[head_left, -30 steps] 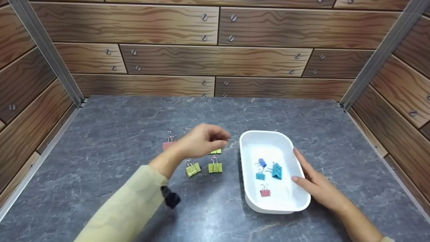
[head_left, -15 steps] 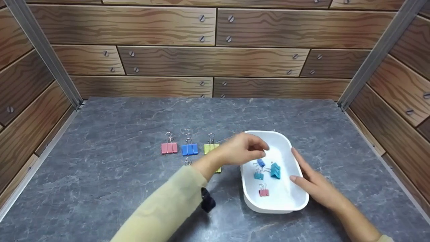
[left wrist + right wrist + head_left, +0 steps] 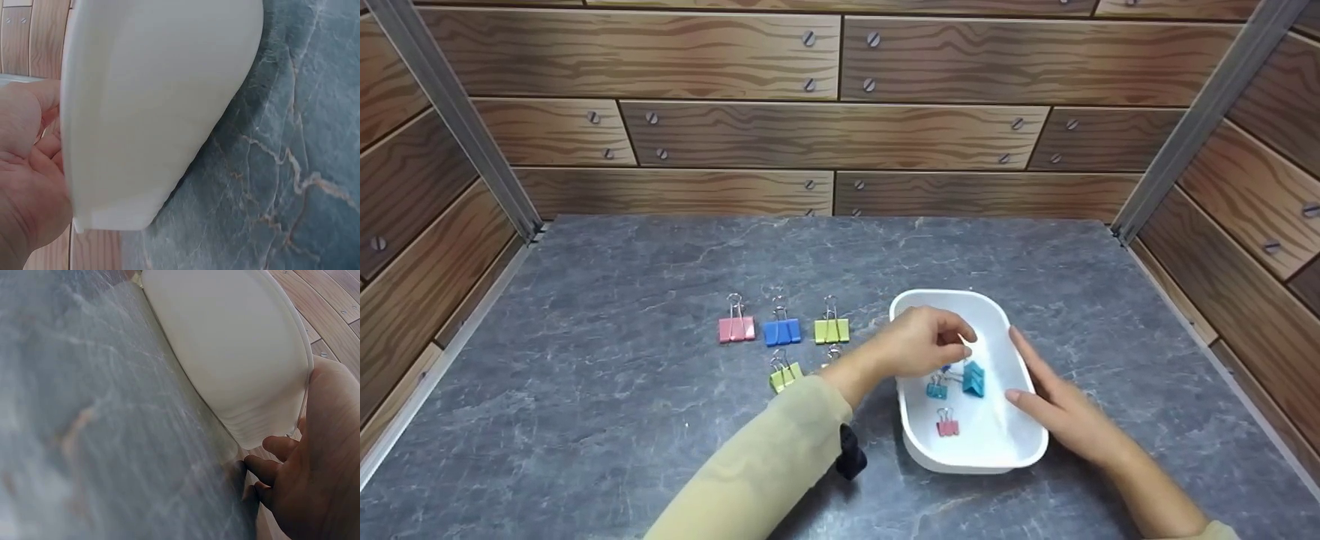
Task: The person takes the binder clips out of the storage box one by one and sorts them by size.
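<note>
In the head view my left hand point(image 3: 922, 343) hangs over the inside of a white plastic tub point(image 3: 975, 459). Its thumb and forefinger are apart, and nothing shows between them. Beneath it lie a larger teal binder clip point(image 3: 973, 381), a small teal one point(image 3: 937, 388) and a blue one point(image 3: 946, 369), mostly covered by the hand. A small pink binder clip point(image 3: 948, 425) lies nearer the front. My right hand point(image 3: 1069, 409) grips the tub's right side, thumb over the rim. The left wrist view shows the tub wall beside my palm, fingertips hidden.
Left of the tub, a pink binder clip point(image 3: 736, 330), a blue one point(image 3: 782, 332) and a yellow-green one point(image 3: 832, 332) stand in a row. Another yellow-green clip point(image 3: 785, 376) sits in front, partly behind my left sleeve point(image 3: 780, 450). Wood-patterned walls point(image 3: 840, 135) enclose the grey table point(image 3: 607, 375).
My left hand has moved right from above the clips on the table to inside the tub, uncovering the row behind it. The right hand keeps its grip on the tub.
</note>
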